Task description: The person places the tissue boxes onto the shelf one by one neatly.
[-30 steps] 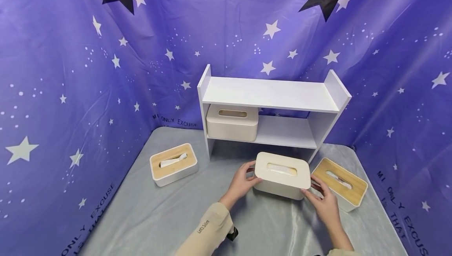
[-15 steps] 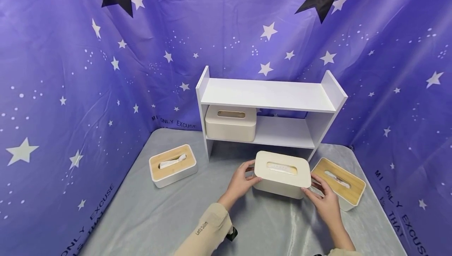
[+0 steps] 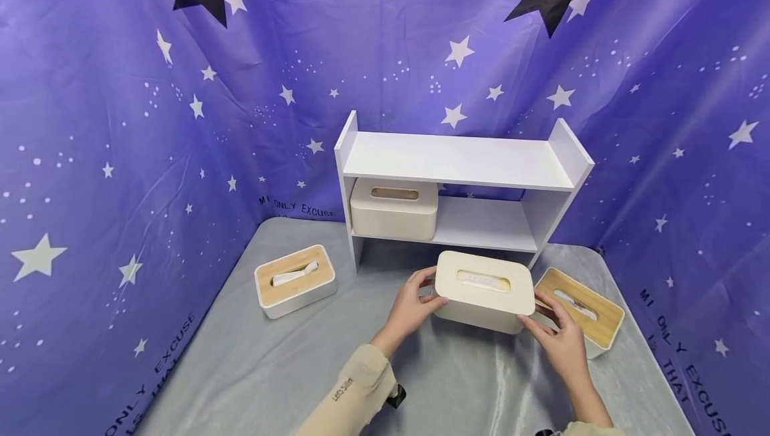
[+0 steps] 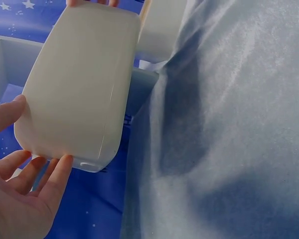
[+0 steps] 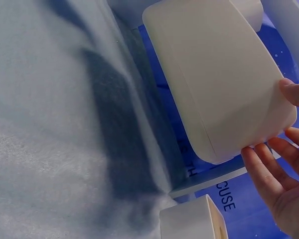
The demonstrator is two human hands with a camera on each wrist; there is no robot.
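A cream tissue box with an oval slot in its lid is held between both hands, raised in front of the white shelf. White tissue shows in the slot. My left hand grips its left end, thumb on the near side and fingers around the end. At the opposite end, my right hand holds it the same way. The wrist views show the plain near side of the tissue box between thumb and fingertips, with the cloth lower down.
The white two-tier shelf stands at the back, a second cream tissue box on its lower board at left. Wood-lidded tissue boxes lie on the grey cloth: one at left, another at right, close behind my right hand.
Both hands have carried the cream tissue box slightly up and toward the shelf, and a little to the right. The other boxes stay put.
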